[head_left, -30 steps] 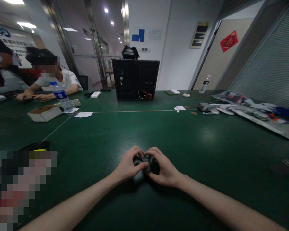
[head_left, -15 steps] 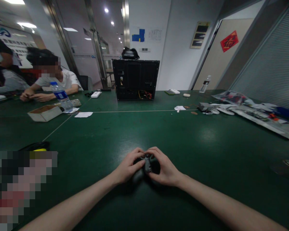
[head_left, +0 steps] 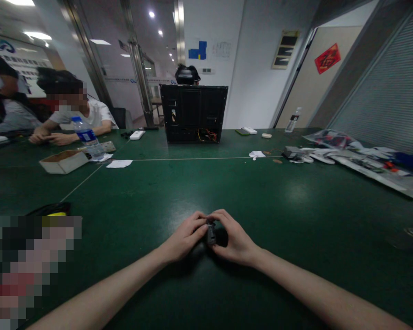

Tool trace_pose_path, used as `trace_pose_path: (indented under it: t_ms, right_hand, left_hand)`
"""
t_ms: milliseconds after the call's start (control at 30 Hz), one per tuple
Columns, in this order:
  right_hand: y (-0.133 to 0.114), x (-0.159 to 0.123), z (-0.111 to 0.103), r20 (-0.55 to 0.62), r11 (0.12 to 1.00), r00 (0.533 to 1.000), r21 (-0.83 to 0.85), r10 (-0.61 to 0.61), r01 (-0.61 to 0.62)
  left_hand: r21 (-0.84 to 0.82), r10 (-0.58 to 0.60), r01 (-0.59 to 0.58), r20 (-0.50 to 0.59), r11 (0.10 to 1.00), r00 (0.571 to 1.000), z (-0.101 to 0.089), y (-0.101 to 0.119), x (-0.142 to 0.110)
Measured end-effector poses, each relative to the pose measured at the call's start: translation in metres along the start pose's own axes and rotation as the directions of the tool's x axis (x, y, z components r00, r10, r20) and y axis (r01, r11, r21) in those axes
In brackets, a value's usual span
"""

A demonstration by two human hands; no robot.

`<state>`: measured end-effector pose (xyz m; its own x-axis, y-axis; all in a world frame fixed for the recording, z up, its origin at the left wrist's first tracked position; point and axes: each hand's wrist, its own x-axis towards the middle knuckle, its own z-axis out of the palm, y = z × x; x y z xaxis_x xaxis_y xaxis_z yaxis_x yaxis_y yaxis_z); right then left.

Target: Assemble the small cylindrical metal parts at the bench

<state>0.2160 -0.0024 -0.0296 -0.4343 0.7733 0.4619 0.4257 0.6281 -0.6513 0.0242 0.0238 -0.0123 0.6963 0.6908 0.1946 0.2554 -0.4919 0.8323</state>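
Note:
A small dark grey block-shaped part is held between my two hands, just above or on the green tabletop. My left hand grips it from the left, with the thumb along its side and the fingers at its far end. From the right, my right hand pinches it: the fingers curl over the far end and the thumb touches near the close end. A dark gap shows between the part and my right palm. The part's exact kind is too small to make out.
A black open-backed case stands at the far side, a headset-wearing person behind it. On the left are a white box, a water bottle and another person. Clutter on a white board lies right.
My left thumb has shifted slightly and the grey part is turned a little, showing more of its near face. Behind the black case, the person's headset has risen.

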Motion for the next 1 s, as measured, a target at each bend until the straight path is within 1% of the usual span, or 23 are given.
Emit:
trace_pose_path:
  t_ms: [200,333,400,667,833,1000]
  right_hand:
    - [0.0032,-0.0013,0.0011,-0.003,1.000,1.000,-0.005,-0.017,0.017]
    - [0.0032,-0.0007,0.0007,-0.007,1.000,1.000,-0.011,-0.001,0.000]
    - [0.0027,-0.0005,0.0006,-0.007,1.000,1.000,-0.011,0.005,-0.006]
    - [0.0022,-0.0011,0.0002,0.003,1.000,1.000,-0.004,0.012,-0.012]
    - [0.0023,-0.0008,-0.0001,0.017,1.000,1.000,-0.003,0.018,-0.018]
    - [-0.0006,0.0005,-0.0005,0.031,1.000,0.999,-0.009,0.016,-0.016]
  left_hand:
    - [0.074,-0.029,0.029,-0.012,0.997,1.000,0.0025,-0.0008,0.0012]
    - [0.133,-0.068,0.084,-0.121,0.988,0.990,0.0043,-0.0057,0.0001]
    - [0.142,-0.073,0.095,-0.154,0.985,0.985,0.0044,-0.0076,-0.0003]
    - [0.086,-0.049,0.058,-0.097,0.995,0.994,0.0014,-0.0004,-0.0002]
    - [0.030,-0.013,0.015,-0.072,0.999,0.997,0.0007,-0.0034,-0.0006]
    - [-0.031,-0.001,0.000,-0.035,1.000,0.999,-0.0012,-0.0035,-0.0009]
